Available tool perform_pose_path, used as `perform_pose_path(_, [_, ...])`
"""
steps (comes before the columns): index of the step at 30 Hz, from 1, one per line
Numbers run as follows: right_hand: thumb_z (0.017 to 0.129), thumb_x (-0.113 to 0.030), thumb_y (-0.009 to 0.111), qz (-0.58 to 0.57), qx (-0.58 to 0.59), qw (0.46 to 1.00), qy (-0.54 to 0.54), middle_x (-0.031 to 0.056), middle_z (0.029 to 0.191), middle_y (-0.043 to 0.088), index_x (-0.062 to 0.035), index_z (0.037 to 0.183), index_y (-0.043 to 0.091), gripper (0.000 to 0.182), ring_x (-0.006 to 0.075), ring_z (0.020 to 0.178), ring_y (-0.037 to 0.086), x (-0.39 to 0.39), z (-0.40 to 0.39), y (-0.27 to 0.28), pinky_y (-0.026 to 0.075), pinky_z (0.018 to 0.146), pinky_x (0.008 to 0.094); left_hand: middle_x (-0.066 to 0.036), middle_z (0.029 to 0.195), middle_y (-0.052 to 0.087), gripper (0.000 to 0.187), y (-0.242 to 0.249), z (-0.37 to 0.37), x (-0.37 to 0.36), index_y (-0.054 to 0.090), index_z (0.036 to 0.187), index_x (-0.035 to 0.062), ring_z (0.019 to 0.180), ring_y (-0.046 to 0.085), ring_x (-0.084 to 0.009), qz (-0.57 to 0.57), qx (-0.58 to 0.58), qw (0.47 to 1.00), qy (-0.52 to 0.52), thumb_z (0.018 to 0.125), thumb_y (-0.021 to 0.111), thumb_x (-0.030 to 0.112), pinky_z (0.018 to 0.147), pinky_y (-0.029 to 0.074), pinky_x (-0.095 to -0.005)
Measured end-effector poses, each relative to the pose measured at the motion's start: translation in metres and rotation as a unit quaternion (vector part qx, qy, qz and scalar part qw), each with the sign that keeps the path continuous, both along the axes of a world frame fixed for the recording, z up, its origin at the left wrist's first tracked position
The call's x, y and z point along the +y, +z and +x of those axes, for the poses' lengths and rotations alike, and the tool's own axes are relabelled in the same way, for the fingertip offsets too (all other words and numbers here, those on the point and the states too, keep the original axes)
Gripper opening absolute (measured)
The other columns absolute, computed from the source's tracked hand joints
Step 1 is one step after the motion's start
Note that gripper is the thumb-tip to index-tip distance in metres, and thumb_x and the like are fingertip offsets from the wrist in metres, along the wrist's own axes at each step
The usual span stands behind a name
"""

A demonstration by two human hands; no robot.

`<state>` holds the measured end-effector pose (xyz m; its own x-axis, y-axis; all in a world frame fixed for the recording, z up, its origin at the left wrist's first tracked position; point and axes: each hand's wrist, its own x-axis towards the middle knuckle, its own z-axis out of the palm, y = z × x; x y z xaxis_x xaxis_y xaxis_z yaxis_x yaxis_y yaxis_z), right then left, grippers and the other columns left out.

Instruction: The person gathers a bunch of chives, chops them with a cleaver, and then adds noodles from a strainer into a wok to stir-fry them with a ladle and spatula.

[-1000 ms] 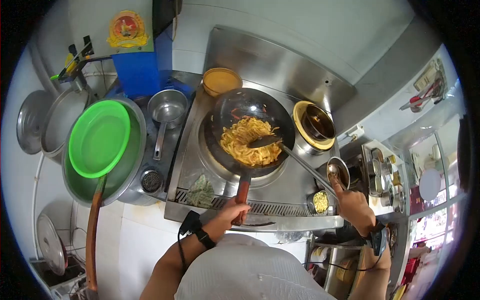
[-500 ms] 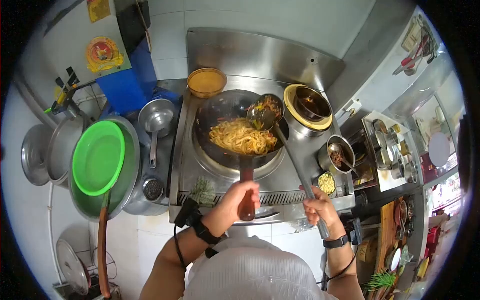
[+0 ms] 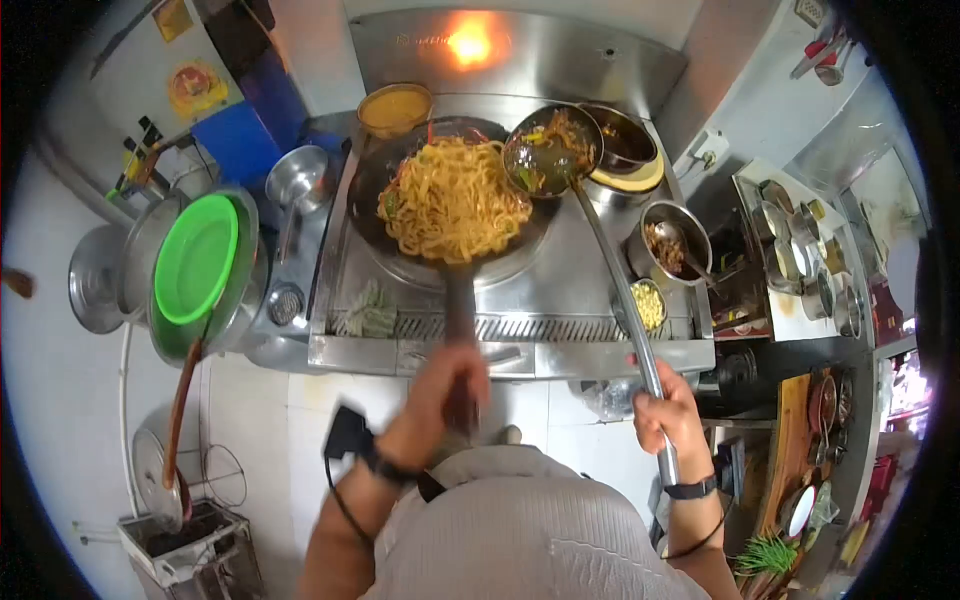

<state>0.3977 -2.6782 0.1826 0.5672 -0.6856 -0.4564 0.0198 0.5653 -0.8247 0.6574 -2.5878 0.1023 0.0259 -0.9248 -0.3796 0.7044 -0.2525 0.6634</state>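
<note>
My left hand (image 3: 445, 392) is wrapped round the wooden handle of a dark wok (image 3: 362, 205) over the stove. A heap of noodles (image 3: 455, 200) with bits of vegetable fills the wok; noodles and hand are slightly blurred. In my right hand (image 3: 665, 412) is the long metal handle of a ladle (image 3: 612, 245). The ladle's bowl (image 3: 540, 165) is raised at the wok's right rim, with vegetable shreds and brown pieces in it. It partly covers a dark pot (image 3: 630, 140) behind.
On the stove (image 3: 560, 275) stand a bowl of orange-brown liquid (image 3: 395, 108), a metal pot with a spoon (image 3: 700, 220) and a small dish of chopped yellowish bits (image 3: 648, 303). A green basin (image 3: 195, 260) is at left. Flame-coloured light (image 3: 468, 42) glows on the backsplash.
The noodles have spread and risen in the wok. The wok has shifted slightly left in view, and the ladle's bowl has moved up and right. An orange glow has appeared on the backsplash.
</note>
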Motion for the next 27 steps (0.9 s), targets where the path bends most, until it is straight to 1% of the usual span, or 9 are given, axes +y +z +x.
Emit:
perform_pose_path(3, [0.073,0.004,0.045,0.004,-0.039,0.999,0.009,0.0010,0.047,0.035,-0.0018,0.117,0.036,0.045,0.0086,0.027,0.031,-0.001,0.001,-0.005,0.023,0.026,0.0220,0.001,0.048,0.040,0.022,0.011,0.016,-0.065,0.041,0.056,0.0102,0.043,0.042,-0.0110,0.030,0.112,0.991,0.070,0.078,0.043,0.014,0.042,0.037,-0.0237])
perform_pose_path(8, [0.072,0.004,0.045,-0.024,-0.052,0.998,0.039,0.0024,0.045,0.036,-0.0017,0.119,0.036,0.048,0.0087,0.027,0.031,0.005,-0.015,-0.003,0.024,0.026,0.0224,-0.003,0.049,0.040,0.019,-0.029,-0.016,-0.002,0.042,0.057,0.0063,0.041,0.042,-0.0126,0.007,0.002,0.999,0.043,0.075,0.043,0.010,0.038,0.036,-0.0251])
perform_pose_path(10, [0.071,0.006,0.045,-0.022,-0.051,0.998,0.031,0.0024,0.045,0.037,-0.0004,0.119,0.036,0.049,0.0085,0.027,0.033,0.003,-0.027,-0.004,0.024,0.026,0.0217,-0.001,0.047,0.041,0.005,-0.009,-0.040,0.034,0.044,0.068,0.0069,0.044,0.045,-0.0112,0.063,0.017,0.998,0.012,0.070,0.048,0.009,0.042,0.037,-0.0231])
perform_pose_path(12, [0.070,0.007,0.044,-0.044,-0.045,0.997,0.049,0.0025,0.045,0.038,-0.0010,0.119,0.036,0.050,0.0084,0.027,0.033,-0.001,-0.032,-0.007,0.023,0.026,0.0218,-0.001,0.048,0.041,0.006,-0.009,-0.028,0.021,0.044,0.068,0.0071,0.042,0.043,-0.0113,0.054,0.064,0.996,0.022,0.071,0.048,0.010,0.040,0.036,-0.0231])
perform_pose_path(14, [0.071,0.006,0.045,-0.025,-0.038,0.999,0.028,0.0023,0.046,0.037,-0.0007,0.119,0.036,0.050,0.0082,0.027,0.033,0.000,-0.027,-0.011,0.023,0.026,0.0217,-0.001,0.048,0.042,0.010,-0.011,-0.008,-0.025,0.045,0.065,0.0077,0.040,0.042,-0.0110,-0.015,0.004,0.995,0.101,0.073,0.047,0.012,0.037,0.034,-0.0229])
perform_pose_path(16, [0.072,0.005,0.045,-0.013,-0.074,0.997,0.028,0.0021,0.046,0.036,0.0005,0.118,0.036,0.047,0.0081,0.027,0.033,0.000,-0.019,-0.009,0.023,0.026,0.0217,0.000,0.047,0.042,0.015,-0.023,0.007,-0.070,0.046,0.060,0.0085,0.039,0.042,-0.0112,0.004,0.112,0.985,0.131,0.074,0.047,0.015,0.036,0.033,-0.0233])
perform_pose_path(21, [0.073,0.003,0.048,0.008,-0.079,0.996,0.045,0.0020,0.046,0.036,0.0006,0.118,0.035,0.047,0.0087,0.028,0.033,-0.002,-0.020,-0.009,0.024,0.026,0.0216,-0.001,0.047,0.041,0.014,-0.019,-0.030,-0.002,0.044,0.060,0.0076,0.039,0.043,-0.0118,-0.014,-0.024,0.998,0.054,0.073,0.047,0.014,0.037,0.035,-0.0236])
perform_pose_path(23, [0.073,0.002,0.048,0.002,-0.088,0.995,0.047,0.0020,0.046,0.036,0.0007,0.118,0.035,0.047,0.0086,0.027,0.033,-0.007,-0.019,-0.006,0.024,0.026,0.0215,-0.001,0.048,0.039,0.007,0.010,-0.046,0.032,0.041,0.068,0.0075,0.042,0.042,-0.0112,0.121,0.033,0.992,0.026,0.071,0.047,0.008,0.039,0.035,-0.0243])
perform_pose_path(27, [0.072,0.002,0.049,0.028,-0.086,0.996,0.023,0.0013,0.045,0.034,0.0007,0.118,0.035,0.048,0.0080,0.027,0.032,-0.012,-0.009,-0.010,0.023,0.025,0.0211,-0.001,0.051,0.041,0.005,-0.016,-0.001,-0.026,0.043,0.070,0.0074,0.043,0.043,-0.0098,0.057,0.035,0.996,0.065,0.071,0.047,0.008,0.040,0.036,-0.0225])
